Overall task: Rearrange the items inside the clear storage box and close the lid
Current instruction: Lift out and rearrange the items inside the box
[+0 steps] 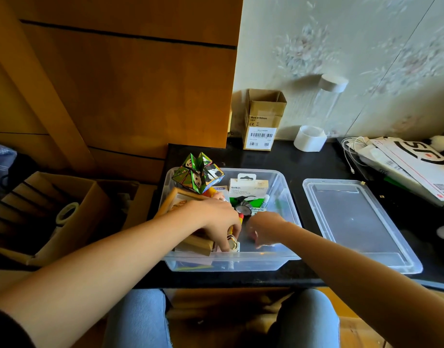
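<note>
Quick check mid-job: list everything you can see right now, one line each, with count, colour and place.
storage box: 1, clear, on the black table, open
lid: 1, clear, flat on the table right of the box
folding cube toy: 1, green with panda prints, at the box's far left corner
Belkin package: 1, white, standing in the far part of the box
wooden frame: 1, tan, left side of the box
cardboard box: 1, brown, against the wall
cylinder container: 1, clear with white ends, by the wall
cable: 1, white, far right
tape roll: 1, pale, in the carton at left
left hand: in the box, fingers on small items
right hand: in the box, fingers curled
</note>
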A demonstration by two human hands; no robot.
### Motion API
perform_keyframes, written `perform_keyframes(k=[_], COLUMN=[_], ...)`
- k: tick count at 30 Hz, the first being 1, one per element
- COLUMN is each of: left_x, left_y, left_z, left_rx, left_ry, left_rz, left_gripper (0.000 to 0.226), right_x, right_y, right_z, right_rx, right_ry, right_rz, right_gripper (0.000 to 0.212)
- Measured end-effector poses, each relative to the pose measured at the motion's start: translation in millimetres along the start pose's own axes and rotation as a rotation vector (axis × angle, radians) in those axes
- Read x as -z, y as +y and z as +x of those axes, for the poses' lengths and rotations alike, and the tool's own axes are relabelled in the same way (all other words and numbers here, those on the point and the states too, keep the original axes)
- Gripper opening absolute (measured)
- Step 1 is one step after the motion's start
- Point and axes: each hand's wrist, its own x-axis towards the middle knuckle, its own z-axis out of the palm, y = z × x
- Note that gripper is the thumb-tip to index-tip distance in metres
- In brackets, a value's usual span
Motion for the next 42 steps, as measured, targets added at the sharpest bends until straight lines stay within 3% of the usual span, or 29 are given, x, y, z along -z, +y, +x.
perform_keyframes(k=[3,7,10,17,21,27,30,35,36,38,42], left_x=[-1,-3,-5,-8,-5,0,0,0,1,2,1], left_y=[-1,-4,-6,-10,-13,-15,-19,-25,-26,-27,-29], left_z=[-1,0,2,5,10,15,17,20,21,23,28], left_rx=[-0.001,0.006,-0.009,-0.027,-0.019,-0.033,-0.044,-0.061,-0.064,-0.070,-0.079], left_ry=[0.014,0.026,0.025,0.051,-0.038,-0.089,-0.073,-0.038,-0.043,-0.059,-0.043], left_rz=[-0.028,-0.053,-0.058,-0.086,-0.127,-0.143,-0.157,-0.155,-0.151,-0.145,-0.130], left_gripper=[0.034,0.019,0.018,0.021,0.027,0.034,0.036,0.024,0.022,0.021,0.022], right_x=[1,-1,-1,-4,-5,-6,-5,-2,0,-1,-8], right_y=[-9,-15,-15,-2,1,4,3,-12,-15,-17,-19], right_z=[-1,-2,-1,-5,-6,-1,0,9,10,12,16], right_rx=[0.134,0.186,0.191,0.069,-0.076,-0.101,-0.017,0.278,0.308,0.340,0.367], right_ry=[0.080,0.054,-0.023,-0.201,-0.162,-0.126,-0.155,-0.147,-0.132,-0.135,-0.183], right_rz=[0.201,0.157,0.120,-0.052,-0.221,-0.174,-0.110,0.313,0.328,0.321,0.286], right_gripper=[0.009,0.029,0.024,0.024,0.028,0.030,0.034,0.019,0.011,0.027,0.021])
